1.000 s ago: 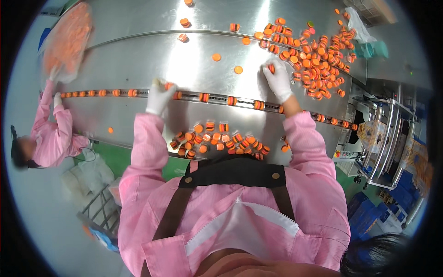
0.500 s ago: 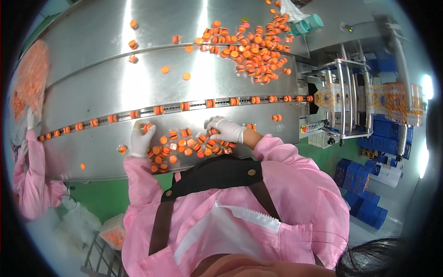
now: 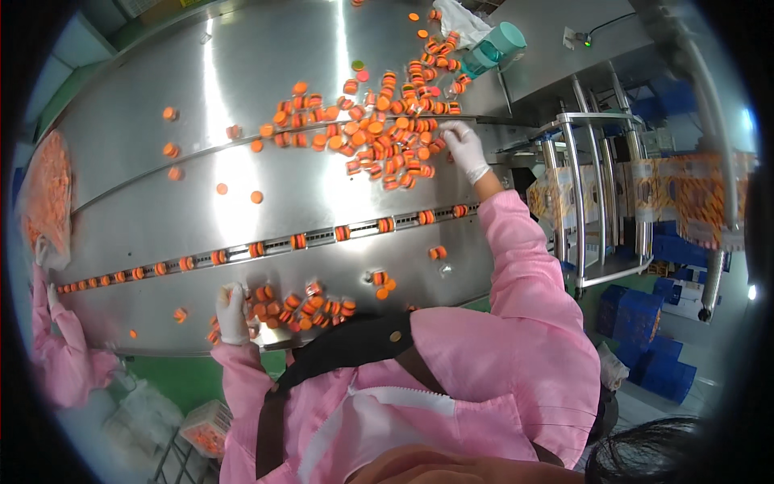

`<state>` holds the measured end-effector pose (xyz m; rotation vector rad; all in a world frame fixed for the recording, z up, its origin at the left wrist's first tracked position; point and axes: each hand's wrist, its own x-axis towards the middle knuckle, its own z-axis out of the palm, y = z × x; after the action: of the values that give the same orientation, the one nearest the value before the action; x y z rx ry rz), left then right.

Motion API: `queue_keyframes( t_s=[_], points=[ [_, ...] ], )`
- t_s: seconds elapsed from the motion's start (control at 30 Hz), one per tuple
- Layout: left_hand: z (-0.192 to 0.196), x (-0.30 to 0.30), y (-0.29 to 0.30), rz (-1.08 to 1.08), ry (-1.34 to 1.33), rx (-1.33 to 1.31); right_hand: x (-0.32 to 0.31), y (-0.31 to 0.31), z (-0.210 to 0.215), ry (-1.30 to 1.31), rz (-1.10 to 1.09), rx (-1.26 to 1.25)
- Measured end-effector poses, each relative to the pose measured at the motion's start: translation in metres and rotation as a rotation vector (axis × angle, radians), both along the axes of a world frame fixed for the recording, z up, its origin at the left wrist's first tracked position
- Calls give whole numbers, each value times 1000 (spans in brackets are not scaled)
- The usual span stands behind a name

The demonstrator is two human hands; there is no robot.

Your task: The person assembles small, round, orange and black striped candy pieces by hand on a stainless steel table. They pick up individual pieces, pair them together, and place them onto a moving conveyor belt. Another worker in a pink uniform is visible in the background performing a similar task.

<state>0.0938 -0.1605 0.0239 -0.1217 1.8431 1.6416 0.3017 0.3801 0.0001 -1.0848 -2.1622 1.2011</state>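
Observation:
Small round orange layered sweets, like tiny burgers, lie in a large heap (image 3: 387, 133) on the steel table and in a smaller near heap (image 3: 298, 306) by my apron. My white-gloved right hand (image 3: 465, 151) is stretched out to the right edge of the large heap, fingers apart around its outermost sweets. Beside the left end of the near heap is my gloved left hand (image 3: 233, 315), its fingers curled closed; whatever they hold is hidden. Between the two heaps runs a narrow conveyor track (image 3: 278, 243) carrying single spaced sweets.
At right stands a wrapping machine (image 3: 592, 185) with metal rollers and printed film. A turquoise cup (image 3: 498, 48) lies beyond the large heap. Another person's pink sleeve (image 3: 68, 339) shows at far left, near a clear bag of orange sweets (image 3: 48, 198). Blue crates (image 3: 629, 315) stand at right.
My right hand has left the near heap and reached across the track to the large heap. My left hand has moved down slightly, toward the table's near edge. The view has shifted.

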Motion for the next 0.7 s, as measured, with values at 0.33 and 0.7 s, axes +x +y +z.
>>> queue_keyframes(
  t_s=[0.33,0.7],
  points=[
    [24,59,68,-31,52,-89,-59,113,-10,-472,-176,320],
    [42,80,70,116,22,-229,-148,148,21,184,126,201]
  ],
)
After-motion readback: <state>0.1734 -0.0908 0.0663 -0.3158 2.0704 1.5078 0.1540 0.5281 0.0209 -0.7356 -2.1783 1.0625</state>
